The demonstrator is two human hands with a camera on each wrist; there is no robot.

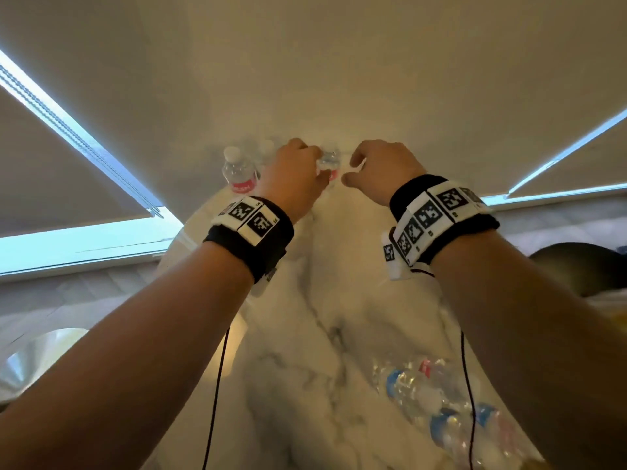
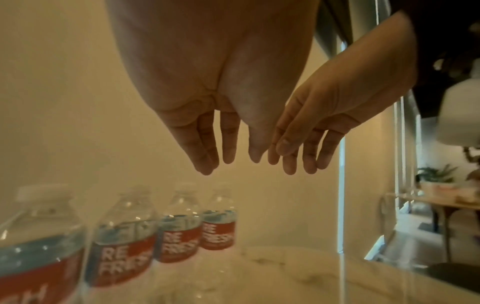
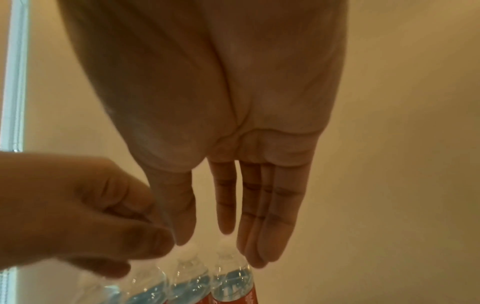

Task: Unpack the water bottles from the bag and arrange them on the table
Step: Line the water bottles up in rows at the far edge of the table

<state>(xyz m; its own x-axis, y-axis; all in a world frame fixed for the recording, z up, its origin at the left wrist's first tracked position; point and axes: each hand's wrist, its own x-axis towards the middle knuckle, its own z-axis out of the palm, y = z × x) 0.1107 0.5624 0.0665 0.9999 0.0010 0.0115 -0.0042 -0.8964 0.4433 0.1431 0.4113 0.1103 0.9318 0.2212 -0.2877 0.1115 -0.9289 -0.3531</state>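
Neither hand holds anything: the left hand [image 2: 207, 115] hangs with relaxed, nearly straight fingers [image 2: 228, 142] above the row, and the right hand [image 3: 233, 144] likewise has its grip spread, its fingers [image 3: 267, 216] extended just over the caps, though contact cannot be told. Below them, four water bottles [image 2: 179, 232] with red-and-blue labels stand upright in a line at the far edge of the marble worktop [image 1: 325, 334], each just beside its neighbour. The end bottle [image 1: 237, 171] stands clear to the left of the hands. More bottles lie on their sides in a clear plastic bag [image 1: 441, 401] at the near right of the worktop. Judged step: a bottle has just been set in the row. The next move calls for returning to the bag, grasping another bottle, and standing it at the row's open end.
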